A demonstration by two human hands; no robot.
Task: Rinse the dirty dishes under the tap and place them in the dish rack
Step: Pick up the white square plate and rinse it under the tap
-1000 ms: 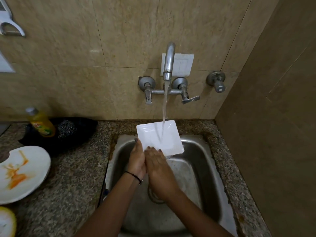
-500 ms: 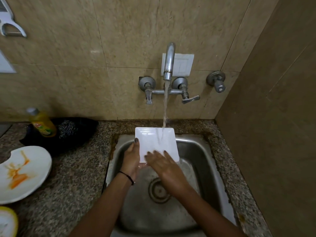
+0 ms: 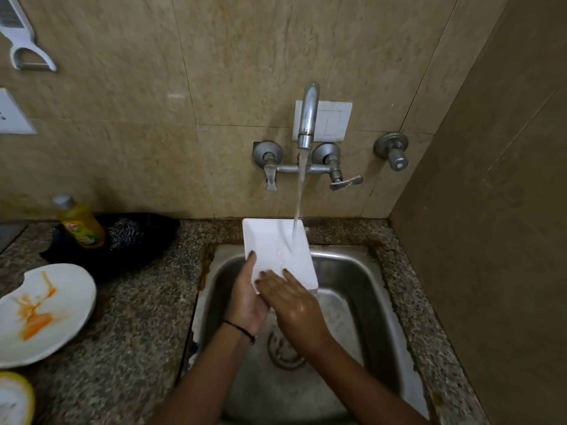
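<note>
A white square plate [image 3: 276, 246] is tilted over the steel sink [image 3: 362, 289], and water from the wall tap [image 3: 307, 115] runs onto its upper right part. My left hand [image 3: 247, 297] grips the plate's lower left edge, thumb on the rim. My right hand [image 3: 293, 305] lies flat on the plate's lower face, fingers spread against it. On the counter at the left sits a white plate smeared with orange sauce [image 3: 40, 311]. A yellow-rimmed dish [image 3: 12, 400] shows at the bottom left corner. No dish rack is in view.
A yellow dish-soap bottle [image 3: 80, 223] stands beside a steel scrubber [image 3: 127, 233] on a black cloth at the counter's back. The granite counter [image 3: 138, 317] surrounds the sink. A tiled wall closes the right side. A white peeler [image 3: 23, 41] hangs top left.
The plate has turned and shifted slightly left under the stream. My right hand slid across its lower face, and both hands moved a little.
</note>
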